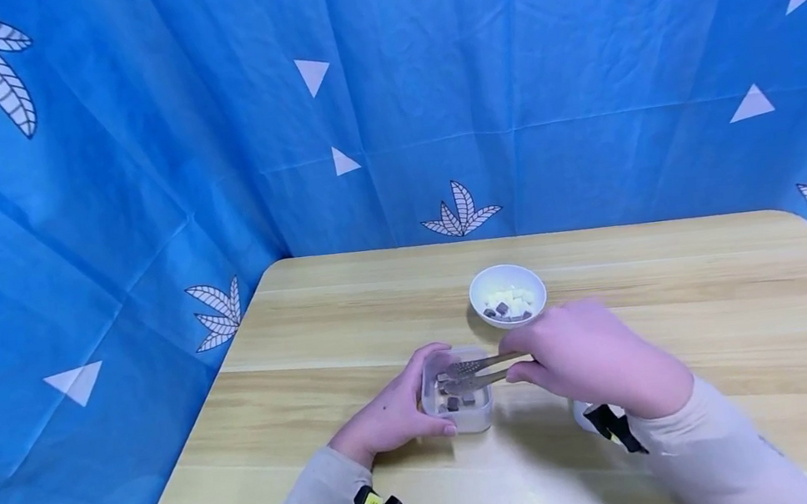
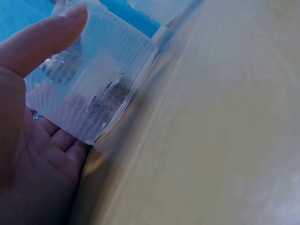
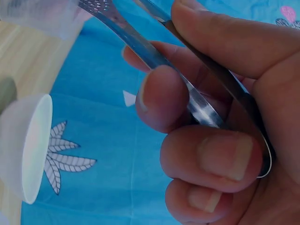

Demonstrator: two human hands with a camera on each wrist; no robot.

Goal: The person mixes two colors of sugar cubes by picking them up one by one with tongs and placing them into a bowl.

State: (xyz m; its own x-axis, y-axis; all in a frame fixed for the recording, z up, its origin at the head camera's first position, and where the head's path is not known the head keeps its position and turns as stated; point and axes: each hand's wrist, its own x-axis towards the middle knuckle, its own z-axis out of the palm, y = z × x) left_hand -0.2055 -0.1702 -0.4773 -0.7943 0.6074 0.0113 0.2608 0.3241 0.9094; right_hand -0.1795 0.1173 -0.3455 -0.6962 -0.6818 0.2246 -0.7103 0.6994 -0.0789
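My left hand [image 1: 399, 414] grips the side of a small clear plastic container [image 1: 474, 421] on the table, thumb on its near side and fingers round the left. Several dark cubes [image 1: 453, 404] lie on the container's bottom. In the right wrist view my right hand [image 3: 211, 154] holds metal tongs [image 3: 140, 47], fingers curled round both arms. Their perforated tips reach down inside the container among the cubes, the two arms slightly apart. In the left wrist view the cubes show blurred through the container's ribbed wall [image 2: 126, 42].
Behind the container stands a white bowl [image 1: 499, 275] with white pieces [image 1: 518, 297] and several dark cubes in it. A white object [image 1: 583, 415] is mostly hidden under my right wrist. The wooden table [image 1: 718, 289] ends at a blue patterned curtain [image 1: 581, 96] behind and at the left.
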